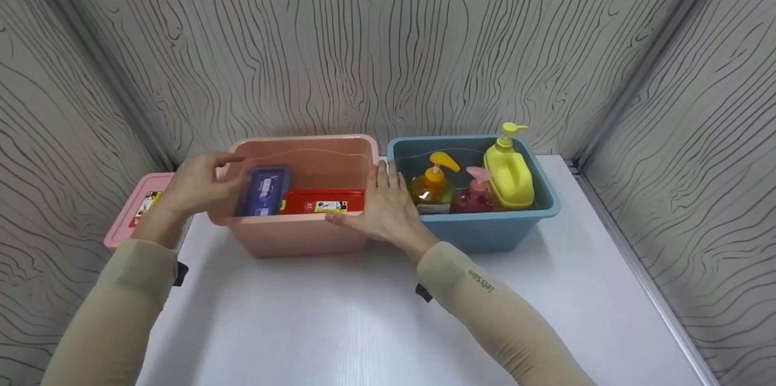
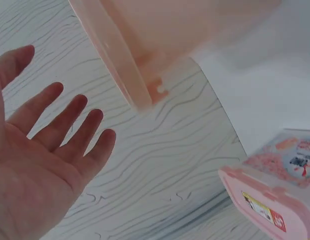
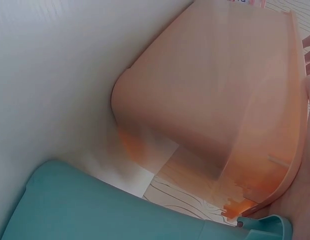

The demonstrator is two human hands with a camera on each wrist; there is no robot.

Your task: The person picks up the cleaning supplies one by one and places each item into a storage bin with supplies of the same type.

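Observation:
A pink bin (image 1: 297,237) stands on the white table with a blue-lidded container (image 1: 265,191) and a red-lidded container (image 1: 321,201) inside. My left hand (image 1: 200,186) hovers at its left rim, and in the left wrist view the fingers (image 2: 70,125) are spread and hold nothing. Straight fingers of my right hand (image 1: 388,207) rest at the bin's right rim, its thumb pointing left along the front edge. Right beside that hand is a blue bin (image 1: 470,231). In the right wrist view the pink bin's outer wall (image 3: 195,90) fills the middle.
The blue bin holds an amber pump bottle (image 1: 431,189), a pink pump bottle (image 1: 476,195) and a yellow pump jug (image 1: 509,177). Left of the pink bin sits a pink-lidded container (image 2: 270,205), partly behind my left forearm. Wood-patterned panels (image 1: 364,40) enclose the table.

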